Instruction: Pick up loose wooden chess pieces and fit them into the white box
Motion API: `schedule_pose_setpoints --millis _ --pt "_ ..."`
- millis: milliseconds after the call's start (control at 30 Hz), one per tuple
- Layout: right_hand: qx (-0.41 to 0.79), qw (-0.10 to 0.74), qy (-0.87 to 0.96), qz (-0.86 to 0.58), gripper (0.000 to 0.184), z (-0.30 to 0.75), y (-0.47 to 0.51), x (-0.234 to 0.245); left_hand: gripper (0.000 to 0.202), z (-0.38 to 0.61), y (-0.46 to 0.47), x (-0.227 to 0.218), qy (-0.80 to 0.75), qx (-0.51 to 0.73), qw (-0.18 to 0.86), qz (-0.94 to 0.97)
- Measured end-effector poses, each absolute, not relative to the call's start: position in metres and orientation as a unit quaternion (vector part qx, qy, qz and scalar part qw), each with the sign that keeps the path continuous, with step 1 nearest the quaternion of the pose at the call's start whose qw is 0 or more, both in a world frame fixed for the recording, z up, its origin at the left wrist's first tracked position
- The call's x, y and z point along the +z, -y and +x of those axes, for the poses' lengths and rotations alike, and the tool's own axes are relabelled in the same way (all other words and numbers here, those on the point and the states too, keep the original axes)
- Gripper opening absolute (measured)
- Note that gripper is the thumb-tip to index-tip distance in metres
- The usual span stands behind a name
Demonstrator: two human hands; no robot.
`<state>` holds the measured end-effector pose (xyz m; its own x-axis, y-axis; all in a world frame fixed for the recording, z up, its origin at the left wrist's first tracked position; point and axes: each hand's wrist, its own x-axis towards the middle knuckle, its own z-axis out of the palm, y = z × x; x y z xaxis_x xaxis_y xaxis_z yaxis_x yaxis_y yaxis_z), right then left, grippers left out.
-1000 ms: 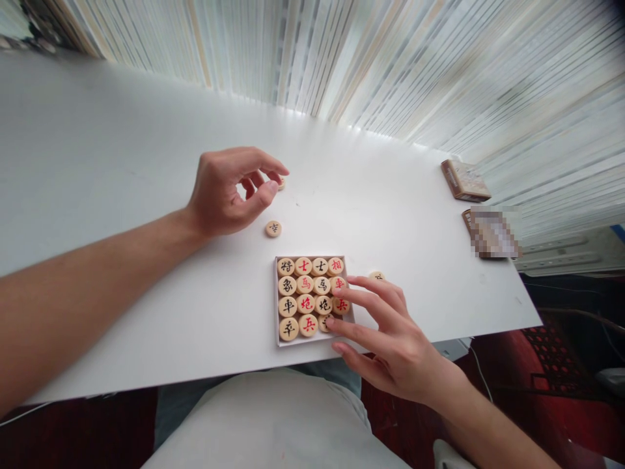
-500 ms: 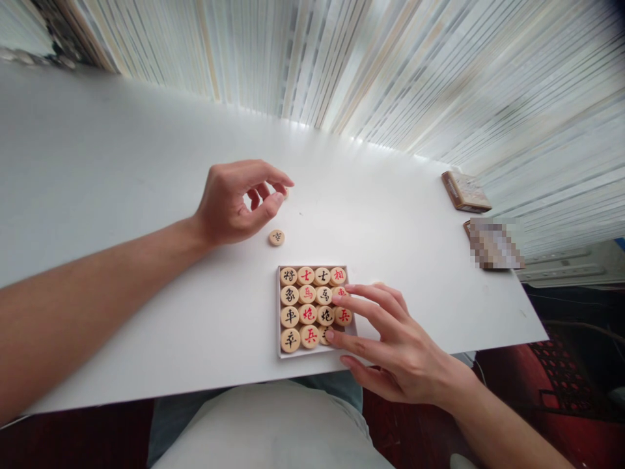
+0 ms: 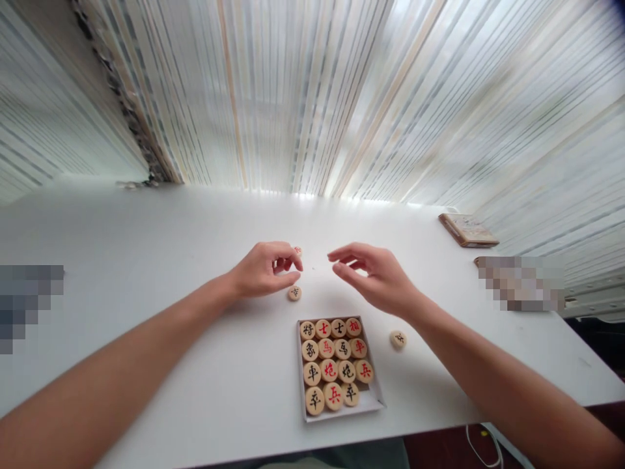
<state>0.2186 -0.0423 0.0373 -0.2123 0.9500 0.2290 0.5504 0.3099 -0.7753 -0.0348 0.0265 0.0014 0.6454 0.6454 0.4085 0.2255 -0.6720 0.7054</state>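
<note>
A shallow white box [image 3: 373,402] near the table's front edge holds rows of round wooden Chinese chess pieces [image 3: 330,370] with red and black characters. Bare box floor shows in its near right corner. Beyond the box, my left hand [image 3: 269,268] is open, thumb and forefinger apart. Just below its thumb lies a loose black-marked piece [image 3: 294,294], and a red-marked piece [image 3: 298,251] is partly hidden behind its fingers. Facing it, my right hand [image 3: 367,272] hovers open with nothing visible between thumb and fingers. Another black-marked piece [image 3: 398,339] rests right of the box, below my right wrist.
Two boxes stand at the table's right end, a brown one [image 3: 469,230] and a partly blurred one [image 3: 512,283]. A striped string curtain [image 3: 273,98] hangs along the back edge. A white cable [image 3: 483,449] shows beyond the front edge.
My right hand has left the box and moved up and away, opposite my left hand. The black-marked piece right of the box has come into plain view. My view has tilted up.
</note>
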Motion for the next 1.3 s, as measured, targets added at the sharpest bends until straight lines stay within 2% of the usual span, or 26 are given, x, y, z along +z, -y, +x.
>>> schedule_pose_setpoints --millis 100,167,300,433,633,733,800,1067,1300 --pt "0.426 0.421 0.610 -0.518 0.020 0.205 0.000 0.038 0.025 -0.042 -0.032 0.012 -0.234 0.213 0.353 0.880" --pt "0.464 0.457 0.568 -0.503 0.015 0.201 -0.013 0.039 0.036 -0.045 -0.035 0.017 -0.210 0.151 0.346 0.902" --pt "0.468 0.442 0.585 -0.493 0.018 0.203 -0.009 0.036 0.024 -0.045 -0.038 0.015 -0.185 0.109 0.327 0.920" --pt "0.488 0.427 0.568 -0.507 0.021 0.209 -0.005 0.018 0.017 -0.037 -0.033 0.008 -0.255 0.144 0.390 0.873" --pt "0.559 0.418 0.538 -0.472 0.031 0.207 -0.010 0.001 0.026 -0.023 -0.023 0.003 -0.436 0.296 0.511 0.679" --pt "0.572 0.397 0.557 -0.452 0.037 0.204 -0.004 0.003 0.040 -0.016 -0.018 0.002 -0.462 0.380 0.595 0.537" --pt "0.574 0.389 0.568 -0.443 0.040 0.202 0.000 0.002 0.042 -0.011 -0.014 0.002 -0.450 0.403 0.644 0.469" --pt "0.545 0.395 0.590 -0.446 0.034 0.199 0.005 0.000 0.043 -0.005 -0.002 0.001 -0.394 0.368 0.691 0.481" --pt "0.583 0.394 0.556 -0.441 0.035 0.199 0.007 0.008 0.040 -0.008 -0.003 0.000 -0.354 0.365 0.703 0.497"
